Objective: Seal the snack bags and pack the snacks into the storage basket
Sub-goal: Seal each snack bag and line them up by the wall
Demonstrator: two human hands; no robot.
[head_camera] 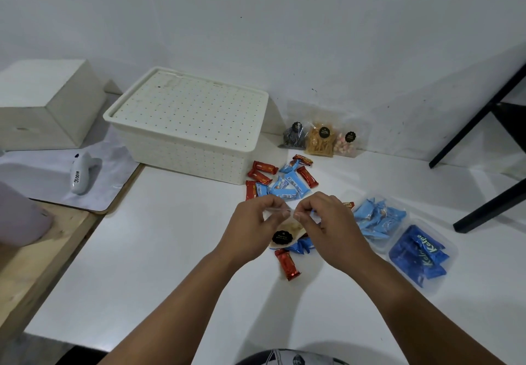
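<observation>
1. While our left hand (250, 222) and right hand (327, 222) pinch the snack bag's (284, 235) clear top edge, we judge we're pressing it sealed.
2. Our storage basket (187, 128) waits lidded at eleven o'clock, so packing comes later.

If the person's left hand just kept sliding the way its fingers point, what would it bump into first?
The left hand points right, across the clear snack bag it pinches, so it would probably meet the right hand first; their fingertips are already close on the bag's top edge.
</observation>
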